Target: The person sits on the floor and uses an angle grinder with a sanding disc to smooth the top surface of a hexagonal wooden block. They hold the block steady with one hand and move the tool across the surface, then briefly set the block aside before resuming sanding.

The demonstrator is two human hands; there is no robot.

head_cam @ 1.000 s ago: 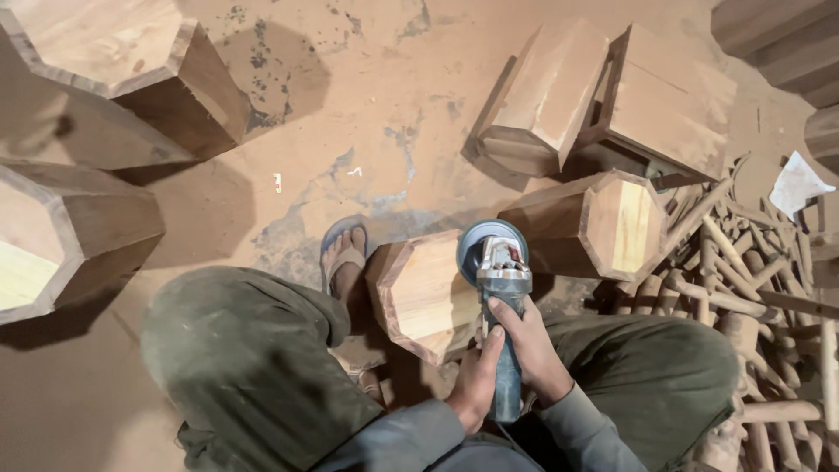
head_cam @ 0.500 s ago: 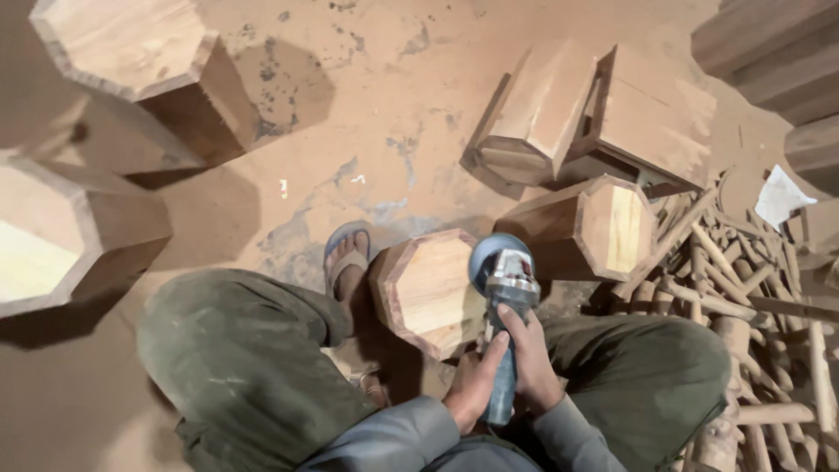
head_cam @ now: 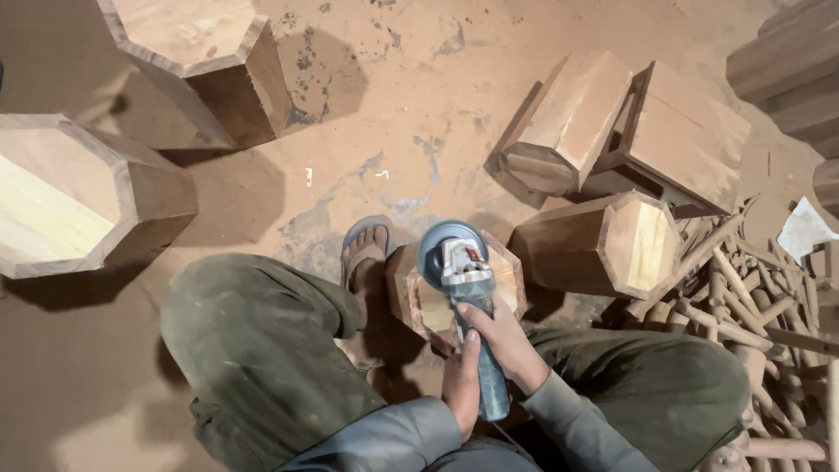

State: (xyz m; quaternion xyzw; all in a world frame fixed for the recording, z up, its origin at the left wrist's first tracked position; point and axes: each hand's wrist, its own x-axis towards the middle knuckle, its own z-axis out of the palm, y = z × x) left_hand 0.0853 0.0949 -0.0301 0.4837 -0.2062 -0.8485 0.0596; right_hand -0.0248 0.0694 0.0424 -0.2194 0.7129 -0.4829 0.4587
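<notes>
Compared with a second ago, the angle grinder (head_cam: 463, 288) has swung a little toward the left of the frame and its disc guard now sits squarely over the top face of the small octagonal wooden block (head_cam: 437, 301), where earlier it hung over the block's right edge; the view has also tipped so the big blocks at the left fill more of the frame. By the look of it, the disc has been brought onto the face to be worked rather than lifted away. The grinder lies in the lower middle of the frame, its long axis running from the grey handle near the person's lap up and slightly left to the round head, so the head points toward the top of the frame and away from the body. Both hands are wrapped shut around the tool: the left hand (head_cam: 461, 385) grips the lower handle, the right hand (head_cam: 502, 341) clasps the body just behind the head. The block stands on the dusty floor (head_cam: 393, 131) between the person's knees, touching a sandalled foot (head_cam: 363, 253) on its left. A larger octagonal block (head_cam: 603, 245) lies on its side just to the right, more of them at upper right and left, and a heap of turned wooden sticks (head_cam: 752, 306) fills the right edge.
</notes>
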